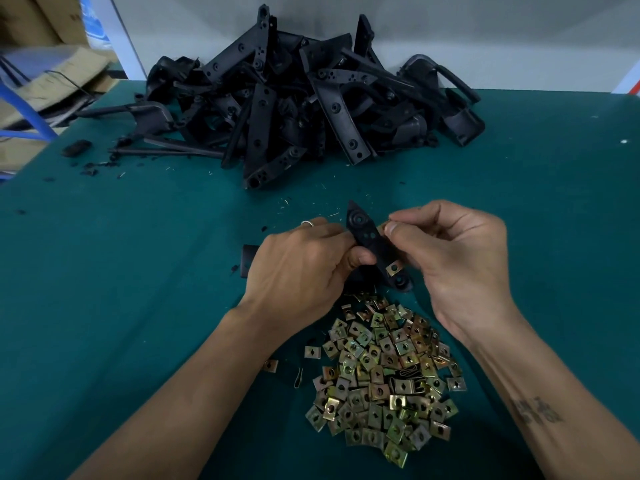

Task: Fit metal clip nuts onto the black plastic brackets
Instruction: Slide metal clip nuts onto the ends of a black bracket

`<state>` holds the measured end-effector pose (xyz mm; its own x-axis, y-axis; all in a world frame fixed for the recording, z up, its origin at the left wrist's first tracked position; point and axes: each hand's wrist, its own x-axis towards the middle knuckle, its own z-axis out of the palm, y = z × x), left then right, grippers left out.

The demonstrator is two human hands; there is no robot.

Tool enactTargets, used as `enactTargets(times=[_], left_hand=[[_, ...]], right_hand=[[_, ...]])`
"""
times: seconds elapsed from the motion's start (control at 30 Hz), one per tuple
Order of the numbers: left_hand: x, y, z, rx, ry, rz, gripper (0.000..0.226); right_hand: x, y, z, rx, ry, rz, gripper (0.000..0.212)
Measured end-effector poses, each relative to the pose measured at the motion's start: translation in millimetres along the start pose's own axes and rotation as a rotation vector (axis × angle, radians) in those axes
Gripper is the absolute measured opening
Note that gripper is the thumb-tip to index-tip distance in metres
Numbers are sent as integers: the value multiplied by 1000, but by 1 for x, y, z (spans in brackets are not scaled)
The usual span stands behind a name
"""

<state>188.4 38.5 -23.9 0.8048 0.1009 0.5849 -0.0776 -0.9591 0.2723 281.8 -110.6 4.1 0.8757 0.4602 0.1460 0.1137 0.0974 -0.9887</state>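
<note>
Black bracket heap (304,98) upper centre; clip pile (384,379) bottom centre. L hand (298,268) grips bracket (372,244) mid-frame, long axis running upper-left to lower-right. R hand (457,254) pinches clip (383,227) at bracket's upper right edge.

Black bracket (372,247) upright, brass clip nut (393,269) fitted
</note>
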Motion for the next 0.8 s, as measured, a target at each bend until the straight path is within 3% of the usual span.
enactTargets(times=[0.2, 0.37, 0.63, 0.8], left_hand=[[0, 0, 0, 21, 4, -12, 43], [-1, 0, -1, 23, 14, -12, 39], [-1, 0, -1, 53, 44, -20, 37], [-3, 1, -3, 59, 81, -23, 40]], right_hand=[[-5, 2, 5, 66, 29, 63, 10], [-6, 0, 6, 91, 32, 92, 20], [-15, 5, 18, 367, 69, 241, 17], [-17, -1, 14, 398, -53, 178, 18]])
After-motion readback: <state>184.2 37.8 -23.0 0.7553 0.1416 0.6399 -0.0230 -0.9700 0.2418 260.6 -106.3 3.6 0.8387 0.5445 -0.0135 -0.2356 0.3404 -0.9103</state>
